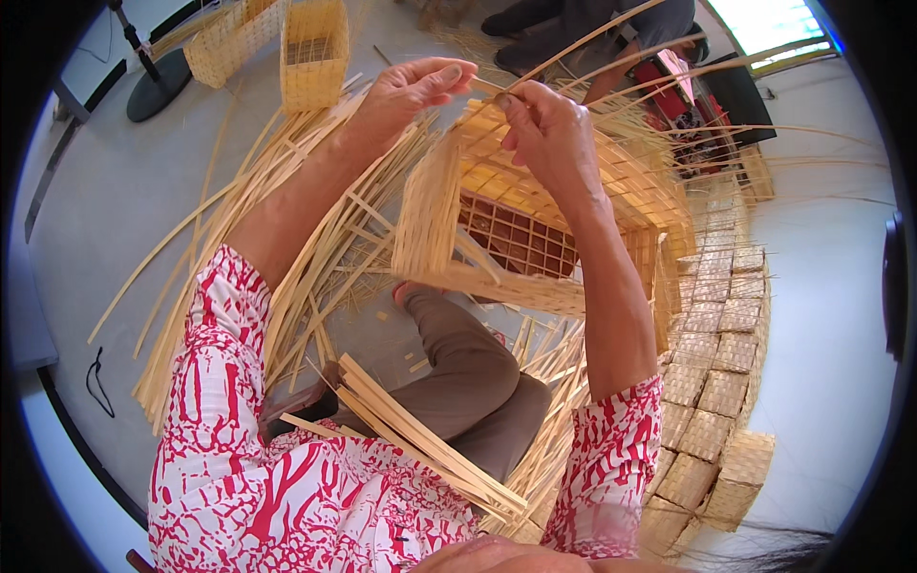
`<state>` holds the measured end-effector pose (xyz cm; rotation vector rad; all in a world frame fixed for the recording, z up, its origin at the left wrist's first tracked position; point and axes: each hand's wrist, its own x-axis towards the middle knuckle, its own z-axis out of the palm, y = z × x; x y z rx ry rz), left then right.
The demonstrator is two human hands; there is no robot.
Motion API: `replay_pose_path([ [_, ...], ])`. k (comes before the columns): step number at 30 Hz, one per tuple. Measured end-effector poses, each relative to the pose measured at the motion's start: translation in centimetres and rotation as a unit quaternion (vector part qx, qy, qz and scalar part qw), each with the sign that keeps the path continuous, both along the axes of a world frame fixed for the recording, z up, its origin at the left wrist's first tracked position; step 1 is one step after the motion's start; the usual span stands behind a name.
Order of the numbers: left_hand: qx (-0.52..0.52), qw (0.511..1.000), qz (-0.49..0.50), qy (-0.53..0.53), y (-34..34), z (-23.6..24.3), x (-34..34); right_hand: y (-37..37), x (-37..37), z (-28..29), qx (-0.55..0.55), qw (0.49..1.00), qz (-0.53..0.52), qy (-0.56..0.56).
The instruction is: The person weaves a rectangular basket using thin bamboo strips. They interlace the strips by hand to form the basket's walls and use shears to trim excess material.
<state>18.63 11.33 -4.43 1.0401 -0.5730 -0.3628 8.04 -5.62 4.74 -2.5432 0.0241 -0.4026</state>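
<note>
The left hand (413, 91) is up high, with its fingers pinched on a thin bamboo strip (573, 48) at the top of a half-made basket (435, 205). The right hand (544, 129) is just beside it, closed on the basket's top edge and on the same bunch of strips. The two hands almost touch.

The basket hangs in the air in front of the person, above a bent knee in brown trousers (468, 368). Its open side shows a criss-cross bottom.

A bundle of flat strips (420, 435) rests on the lap. More long strips (239, 229) lie on the grey floor (115, 172) to the left. Finished baskets (716, 382) are stacked in a row on the right, and two more baskets (310, 48) stand far off.
</note>
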Motion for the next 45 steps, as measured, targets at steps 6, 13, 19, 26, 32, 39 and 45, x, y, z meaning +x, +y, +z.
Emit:
replay_pose_path([
  [6,-0.128,0.947,-0.288,0.056,0.6,0.5,-1.9,2.5,-3.9,1.6,0.041,0.999,0.032,0.016],
  [13,-0.164,0.936,-0.307,0.060,1.4,-1.2,-4.2,3.5,-5.6,0.6,0.071,0.996,0.031,0.045],
  [19,-0.141,0.960,-0.240,0.041,1.8,-0.5,-5.2,4.1,-5.4,0.0,0.093,0.995,0.026,0.010],
  [26,-0.060,0.996,-0.036,-0.048,1.8,0.7,-8.4,4.3,-5.5,-0.7,0.126,0.991,0.022,-0.027],
  [32,-0.110,0.989,0.084,-0.056,1.1,0.8,-9.3,4.1,-4.4,-1.8,0.069,0.995,0.044,-0.049],
  [39,-0.123,0.988,0.085,-0.040,0.9,1.3,-8.7,4.5,-5.2,-3.3,0.014,0.994,0.059,-0.091],
  [45,-0.049,0.997,-0.024,0.062,2.2,1.8,-7.8,6.3,-6.0,-3.9,0.036,0.994,-0.011,-0.106],
])
